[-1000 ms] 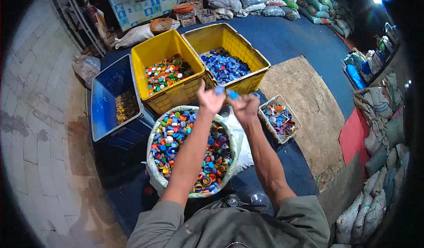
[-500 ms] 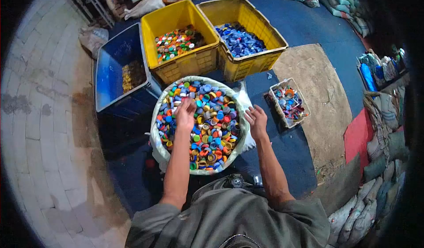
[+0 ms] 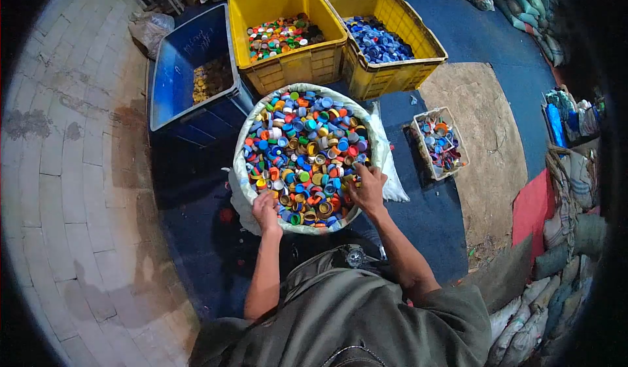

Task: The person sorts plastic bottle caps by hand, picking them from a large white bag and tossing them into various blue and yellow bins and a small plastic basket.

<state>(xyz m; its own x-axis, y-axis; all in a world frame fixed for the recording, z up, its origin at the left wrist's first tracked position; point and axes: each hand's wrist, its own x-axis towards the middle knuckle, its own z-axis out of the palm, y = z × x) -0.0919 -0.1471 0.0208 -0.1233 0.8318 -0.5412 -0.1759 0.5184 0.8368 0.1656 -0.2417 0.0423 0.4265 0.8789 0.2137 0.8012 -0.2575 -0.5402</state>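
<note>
A round tub [image 3: 239, 161] lined with a whitish sack stands in front of me, heaped with bottle caps [image 3: 302, 141] of many colours. At its near left rim is my left hand [image 3: 267, 212], fingers bunched together against the edge of the caps; what they hold, if anything, is hidden. My right hand [image 3: 370, 189] reaches over the right side of the tub. Its fingers curl down among the caps, and I cannot make out what is between them.
Beyond the tub stand a blue bin [image 3: 190, 46] with yellowish caps, a yellow bin [image 3: 288, 0] with mixed caps and another yellow bin [image 3: 396, 79] with blue caps. To the right is a small white basket [image 3: 423, 146] of mixed pieces. Filled sacks [image 3: 517, 331] line the right side.
My left hand has moved from above the caps back to the near left rim. My right hand has lowered from beside the right rim onto the caps. The view has shifted slightly.
</note>
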